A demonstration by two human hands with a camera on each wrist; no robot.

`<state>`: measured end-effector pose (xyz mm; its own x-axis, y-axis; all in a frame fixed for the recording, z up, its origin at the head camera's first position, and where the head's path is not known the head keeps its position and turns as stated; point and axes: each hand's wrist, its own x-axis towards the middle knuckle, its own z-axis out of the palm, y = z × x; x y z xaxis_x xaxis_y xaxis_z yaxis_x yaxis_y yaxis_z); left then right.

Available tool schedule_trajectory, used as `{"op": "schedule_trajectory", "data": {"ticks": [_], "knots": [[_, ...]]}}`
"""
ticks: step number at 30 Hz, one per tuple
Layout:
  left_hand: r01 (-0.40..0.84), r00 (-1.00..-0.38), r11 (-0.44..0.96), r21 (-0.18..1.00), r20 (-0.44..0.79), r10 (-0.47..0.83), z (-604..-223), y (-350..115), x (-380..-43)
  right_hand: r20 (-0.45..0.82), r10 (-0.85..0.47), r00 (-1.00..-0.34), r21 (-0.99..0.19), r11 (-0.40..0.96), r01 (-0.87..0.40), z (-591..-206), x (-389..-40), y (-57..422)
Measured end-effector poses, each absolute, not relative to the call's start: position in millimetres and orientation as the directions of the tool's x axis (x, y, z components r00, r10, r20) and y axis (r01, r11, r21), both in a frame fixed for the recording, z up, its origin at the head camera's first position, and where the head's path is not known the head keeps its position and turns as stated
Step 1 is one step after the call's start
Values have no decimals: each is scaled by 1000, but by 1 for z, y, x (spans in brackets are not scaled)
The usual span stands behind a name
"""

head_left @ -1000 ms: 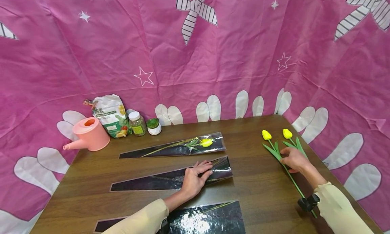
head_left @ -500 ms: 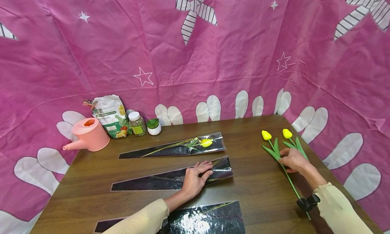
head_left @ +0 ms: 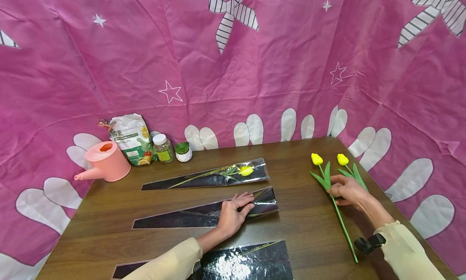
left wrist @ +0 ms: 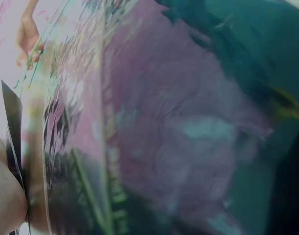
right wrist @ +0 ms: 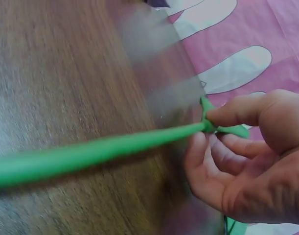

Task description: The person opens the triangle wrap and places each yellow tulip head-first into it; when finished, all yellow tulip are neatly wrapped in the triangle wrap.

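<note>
Between thumb and fingers, my right hand [head_left: 349,191] pinches the green stem of a yellow tulip [head_left: 341,221] just below its leaves. In the right wrist view the stem [right wrist: 100,149] runs left from the fingertips. A second yellow tulip [head_left: 342,159] lies beside it, its stem mostly hidden by that hand. My left hand [head_left: 232,215] rests on the middle tapered flower sleeve [head_left: 171,216], fingers extended near its wide end. Another sleeve [head_left: 189,181] at the back has a yellow tulip [head_left: 246,170] inside. A black glossy sleeve [head_left: 255,259] lies in front, partly under my left forearm.
At the back left stand a pink watering can [head_left: 109,162], a printed bag [head_left: 132,140], a white-lidded jar [head_left: 164,149] and a small potted plant [head_left: 183,151]. The wooden table [head_left: 298,215] ends at a pink patterned cloth [head_left: 276,77] behind and to the right.
My right hand has shifted slightly left with the tulip, and the stem's lower end has swung left, away from the wrist. My left hand has stayed put on the sleeve.
</note>
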<state>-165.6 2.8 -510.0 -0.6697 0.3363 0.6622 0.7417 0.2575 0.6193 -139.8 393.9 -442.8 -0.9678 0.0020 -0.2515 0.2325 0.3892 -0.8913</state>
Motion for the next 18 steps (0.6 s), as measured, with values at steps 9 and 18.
{"op": "schedule_trajectory", "data": {"ticks": [9, 18], "knots": [[729, -683, 251, 637, 652, 329, -508, 2, -164, -162, -71, -984, -984, 90, 155, -441, -141, 386], [734, -678, 253, 631, 657, 330, -509, 3, -164, -18, -31, -999, -976, -215, 25, -432, -144, 377]]}}
